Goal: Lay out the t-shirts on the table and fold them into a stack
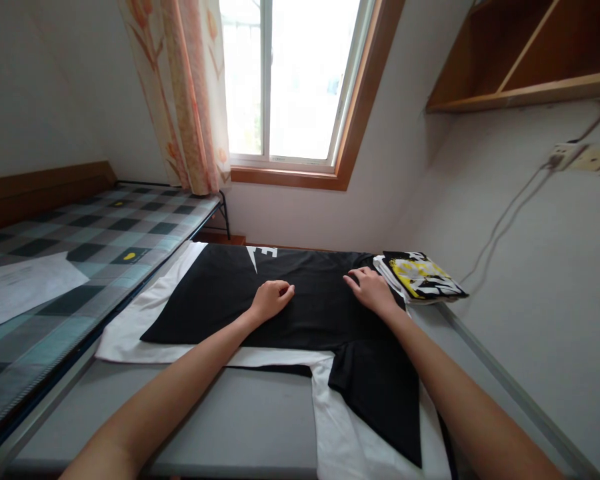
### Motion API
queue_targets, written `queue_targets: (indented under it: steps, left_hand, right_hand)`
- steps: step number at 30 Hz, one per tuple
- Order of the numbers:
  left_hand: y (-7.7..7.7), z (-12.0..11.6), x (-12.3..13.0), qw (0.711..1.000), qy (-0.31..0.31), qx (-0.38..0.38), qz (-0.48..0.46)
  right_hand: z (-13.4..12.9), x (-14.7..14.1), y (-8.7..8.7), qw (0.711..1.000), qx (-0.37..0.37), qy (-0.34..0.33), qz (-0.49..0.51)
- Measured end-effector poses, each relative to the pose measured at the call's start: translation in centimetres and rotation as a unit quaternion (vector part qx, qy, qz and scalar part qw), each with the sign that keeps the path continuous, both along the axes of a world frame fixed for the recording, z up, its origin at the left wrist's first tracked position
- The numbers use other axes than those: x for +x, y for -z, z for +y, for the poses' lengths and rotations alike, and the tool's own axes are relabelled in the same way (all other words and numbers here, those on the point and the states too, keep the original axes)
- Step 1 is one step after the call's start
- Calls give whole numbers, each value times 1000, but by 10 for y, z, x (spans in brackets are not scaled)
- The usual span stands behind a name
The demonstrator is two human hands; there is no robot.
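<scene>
A black garment (310, 300) with white lettering at its far edge lies spread over a white garment (125, 330) on the grey table. One black sleeve points toward me at the lower right, with white cloth under it. Over the middle of the black cloth is my left hand (271, 300), its fingers curled together; whether they pinch any cloth is hidden. My right hand (371, 288) rests on the black cloth near its right end, fingers apart and holding nothing. Just right of it sits a folded stack (423, 275) with a yellow, black and white print on top.
A bed with a checked mattress (155, 227) runs along the left, with a sheet of paper (25, 287) on it. Behind are a curtain (190, 100) and a window. On the right wall hang a wooden shelf (525, 99) and a socket (564, 157) with a cable.
</scene>
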State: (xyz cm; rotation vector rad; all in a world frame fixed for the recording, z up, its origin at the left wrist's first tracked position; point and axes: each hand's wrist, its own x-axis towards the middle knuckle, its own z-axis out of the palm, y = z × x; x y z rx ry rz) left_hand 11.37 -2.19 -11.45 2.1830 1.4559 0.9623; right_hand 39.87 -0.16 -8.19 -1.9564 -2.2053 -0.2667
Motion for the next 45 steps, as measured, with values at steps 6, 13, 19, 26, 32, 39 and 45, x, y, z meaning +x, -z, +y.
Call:
queue_targets:
  steps: [6, 13, 19, 26, 32, 39, 45]
  left_hand:
    - [0, -8, 2, 982, -53, 119, 140]
    - [9, -4, 0, 979, -89, 47, 178]
    - [10, 8, -26, 967, -139, 9, 215]
    - [3, 21, -97, 935, -237, -103, 244]
    - [1, 9, -132, 928, -229, -110, 273]
    - [7, -2, -147, 920, -232, -93, 301]
    - [9, 0, -151, 917, -228, -106, 310]
  right_hand:
    - [0, -22, 37, 999, -42, -20, 20]
    - [-8, -14, 49, 998, -55, -3, 29]
    - [-17, -11, 46, 994, -81, 63, 28]
    - [-26, 17, 46, 990, -93, 105, 5]
    - [-30, 19, 46, 992, -99, 83, -13]
    - [-35, 12, 45, 992, -93, 78, -20]
    - [-33, 11, 47, 992, -97, 80, -15]
